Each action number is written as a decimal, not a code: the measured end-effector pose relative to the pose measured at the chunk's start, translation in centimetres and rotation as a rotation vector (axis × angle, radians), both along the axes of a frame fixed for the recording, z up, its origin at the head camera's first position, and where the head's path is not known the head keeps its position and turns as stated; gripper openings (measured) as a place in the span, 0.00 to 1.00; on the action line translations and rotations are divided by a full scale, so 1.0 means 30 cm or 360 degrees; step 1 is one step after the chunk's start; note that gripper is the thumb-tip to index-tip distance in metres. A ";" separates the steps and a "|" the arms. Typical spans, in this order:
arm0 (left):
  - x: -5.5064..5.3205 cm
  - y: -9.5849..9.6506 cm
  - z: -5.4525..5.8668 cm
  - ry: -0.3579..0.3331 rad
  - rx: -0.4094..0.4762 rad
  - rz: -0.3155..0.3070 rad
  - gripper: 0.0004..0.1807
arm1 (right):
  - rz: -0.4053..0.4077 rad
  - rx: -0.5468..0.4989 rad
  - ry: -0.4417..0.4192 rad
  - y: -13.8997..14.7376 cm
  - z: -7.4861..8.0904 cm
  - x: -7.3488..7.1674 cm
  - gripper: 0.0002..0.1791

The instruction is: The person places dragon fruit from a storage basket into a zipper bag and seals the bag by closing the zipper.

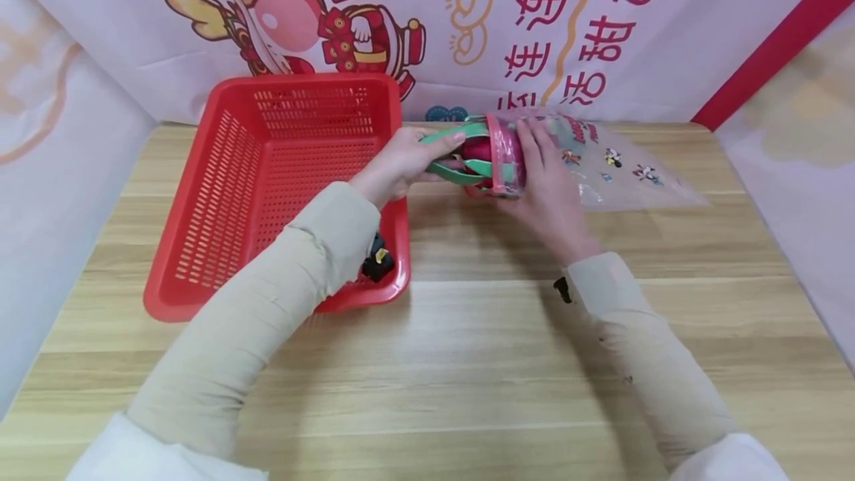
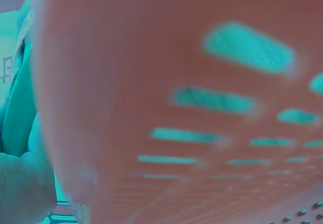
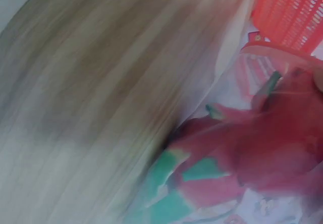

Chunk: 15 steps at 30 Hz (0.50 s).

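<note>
A dragon fruit [image 1: 476, 168], red with green leafy tips, lies partly inside a clear plastic bag [image 1: 624, 173] printed with small cartoon figures. My left hand [image 1: 403, 156] grips its green tips at the bag's red-edged mouth, which faces the basket. My right hand [image 1: 551, 199] holds the bag from outside, fingers curved over the fruit within. In the right wrist view the dragon fruit [image 3: 272, 143] shows through the clear film. Only part of my left hand [image 2: 28, 188] appears in the left wrist view; the basket wall fills most of it.
A red perforated basket [image 1: 175, 243] stands at the left, its right rim beneath my left forearm. A black object with a yellow mark [image 1: 378, 263] lies in its near right corner, partly hidden by my sleeve. A printed cloth [image 1: 441, 13] rises behind the wooden table [image 1: 467, 362].
</note>
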<state>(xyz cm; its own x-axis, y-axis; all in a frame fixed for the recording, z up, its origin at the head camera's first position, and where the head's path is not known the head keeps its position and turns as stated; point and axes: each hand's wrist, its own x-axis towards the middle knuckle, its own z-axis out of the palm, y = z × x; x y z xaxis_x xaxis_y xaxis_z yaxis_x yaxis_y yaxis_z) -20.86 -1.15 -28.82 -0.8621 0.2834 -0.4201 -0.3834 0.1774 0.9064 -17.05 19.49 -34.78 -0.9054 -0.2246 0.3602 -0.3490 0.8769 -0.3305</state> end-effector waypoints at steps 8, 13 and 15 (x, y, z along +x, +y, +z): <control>0.001 0.017 -0.025 0.0110 -0.0072 -0.0142 0.24 | 0.0041 0.0125 0.0259 -0.018 -0.007 0.019 0.55; 0.000 0.019 -0.029 0.0162 -0.0151 -0.0253 0.25 | 0.0003 0.0145 0.0331 -0.031 -0.025 0.025 0.54; -0.001 0.013 -0.028 0.0200 -0.0199 -0.0302 0.27 | -0.0008 0.0146 0.0345 -0.038 -0.030 0.026 0.54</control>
